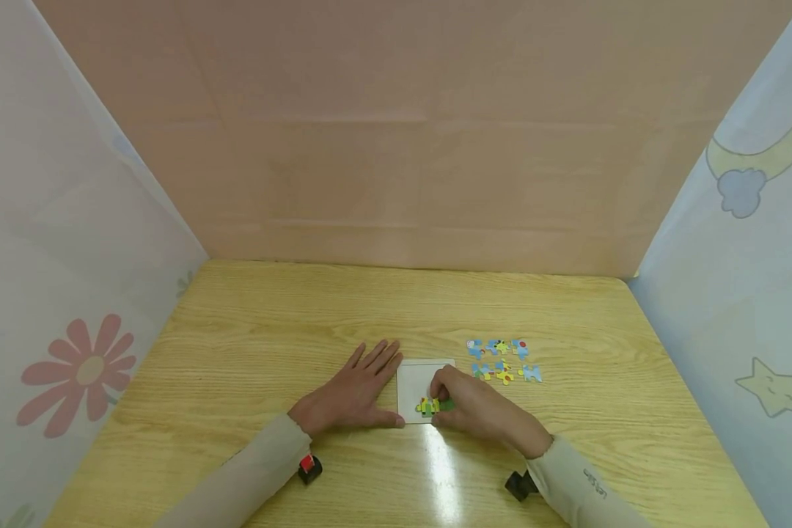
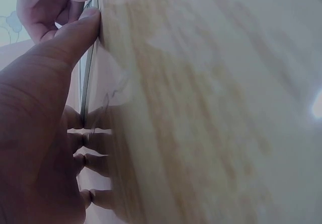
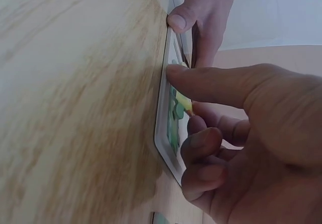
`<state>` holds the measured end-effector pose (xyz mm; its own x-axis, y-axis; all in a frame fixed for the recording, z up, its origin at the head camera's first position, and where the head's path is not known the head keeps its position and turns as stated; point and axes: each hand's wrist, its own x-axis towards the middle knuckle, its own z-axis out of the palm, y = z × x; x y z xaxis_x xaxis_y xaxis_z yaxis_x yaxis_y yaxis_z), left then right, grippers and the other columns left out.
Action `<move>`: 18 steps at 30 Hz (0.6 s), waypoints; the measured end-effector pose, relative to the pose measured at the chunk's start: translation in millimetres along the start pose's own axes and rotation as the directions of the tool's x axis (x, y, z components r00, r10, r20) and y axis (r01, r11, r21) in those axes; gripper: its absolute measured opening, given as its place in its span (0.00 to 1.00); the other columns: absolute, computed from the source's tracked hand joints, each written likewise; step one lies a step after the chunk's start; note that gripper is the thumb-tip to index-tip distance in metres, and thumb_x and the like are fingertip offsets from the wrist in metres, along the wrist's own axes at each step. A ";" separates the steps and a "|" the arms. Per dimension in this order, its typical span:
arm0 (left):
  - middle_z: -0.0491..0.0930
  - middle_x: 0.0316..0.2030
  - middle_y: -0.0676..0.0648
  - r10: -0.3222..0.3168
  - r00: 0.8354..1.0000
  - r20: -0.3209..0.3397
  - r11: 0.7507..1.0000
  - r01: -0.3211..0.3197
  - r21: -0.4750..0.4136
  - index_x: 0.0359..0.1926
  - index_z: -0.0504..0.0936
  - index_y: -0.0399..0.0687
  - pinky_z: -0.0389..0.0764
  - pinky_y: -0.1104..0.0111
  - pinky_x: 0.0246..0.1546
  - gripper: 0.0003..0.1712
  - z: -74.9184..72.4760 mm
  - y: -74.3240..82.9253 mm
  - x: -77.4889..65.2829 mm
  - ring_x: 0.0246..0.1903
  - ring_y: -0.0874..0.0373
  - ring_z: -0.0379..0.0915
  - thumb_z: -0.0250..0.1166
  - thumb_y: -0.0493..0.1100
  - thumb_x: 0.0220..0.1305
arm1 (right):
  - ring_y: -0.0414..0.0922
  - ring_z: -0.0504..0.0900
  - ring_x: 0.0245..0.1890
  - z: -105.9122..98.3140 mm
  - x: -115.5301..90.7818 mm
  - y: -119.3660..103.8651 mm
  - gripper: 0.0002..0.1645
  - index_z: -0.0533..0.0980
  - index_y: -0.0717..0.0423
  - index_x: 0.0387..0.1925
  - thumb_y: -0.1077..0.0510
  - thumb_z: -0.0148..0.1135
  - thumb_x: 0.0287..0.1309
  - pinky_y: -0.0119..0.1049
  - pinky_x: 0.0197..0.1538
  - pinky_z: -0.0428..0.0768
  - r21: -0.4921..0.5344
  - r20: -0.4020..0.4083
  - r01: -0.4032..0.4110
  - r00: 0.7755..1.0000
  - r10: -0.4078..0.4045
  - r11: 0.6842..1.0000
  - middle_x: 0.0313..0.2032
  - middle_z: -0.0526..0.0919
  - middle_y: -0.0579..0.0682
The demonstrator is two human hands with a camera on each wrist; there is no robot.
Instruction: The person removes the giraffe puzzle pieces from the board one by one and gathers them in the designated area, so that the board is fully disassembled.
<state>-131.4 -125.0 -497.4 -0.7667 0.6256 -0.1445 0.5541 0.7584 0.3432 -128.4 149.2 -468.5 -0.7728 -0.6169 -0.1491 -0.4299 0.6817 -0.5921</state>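
A shallow white puzzle tray (image 1: 412, 378) lies flat on the table. My left hand (image 1: 351, 396) rests beside it with fingers spread, its thumb against the tray's lower left corner. Over the tray's lower right part, my right hand (image 1: 475, 407) pinches a yellow and green jigsaw puzzle piece (image 3: 184, 101) between thumb and fingers. Yellow and green pieces (image 1: 426, 407) show inside the tray at the fingertips. The right fingers partly cover them, so how they fit together cannot be told.
Several loose jigsaw pieces (image 1: 504, 372), blue, yellow and red, lie in two rows right of the tray on the wooden table (image 1: 270, 315). A tan backdrop (image 1: 396, 147) stands behind, with patterned cloth (image 1: 72, 257) at both sides.
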 end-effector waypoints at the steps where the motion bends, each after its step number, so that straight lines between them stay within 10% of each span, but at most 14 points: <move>1: 0.40 0.88 0.44 0.000 1.000 0.000 1.000 0.000 0.002 0.86 0.48 0.43 0.40 0.41 0.87 0.65 0.5 -0.3 0.1 0.88 0.45 0.34 0.59 0.80 0.67 | 0.39 0.81 0.44 0.4 0.1 0.1 0.17 0.78 0.49 0.44 0.57 0.79 0.60 0.34 0.48 0.82 -0.003 -0.007 0.005 1.000 -0.005 1.000 0.43 0.80 0.41; 18: 0.39 0.88 0.45 -0.002 1.000 -0.004 1.000 0.002 0.011 0.87 0.48 0.44 0.40 0.42 0.87 0.66 4.0 -3.3 1.6 0.88 0.47 0.33 0.57 0.82 0.66 | 0.32 0.72 0.28 -9.8 -2.8 5.3 0.05 0.80 0.45 0.39 0.59 0.65 0.74 0.28 0.31 0.75 0.177 0.028 0.067 0.997 -0.073 0.982 0.37 0.85 0.42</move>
<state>-133.2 -125.7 -502.5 -0.7690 0.6233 -0.1417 0.5561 0.7617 0.3326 -133.1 158.4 -463.4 -0.7258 -0.6759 -0.1279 -0.3913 0.5587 -0.7313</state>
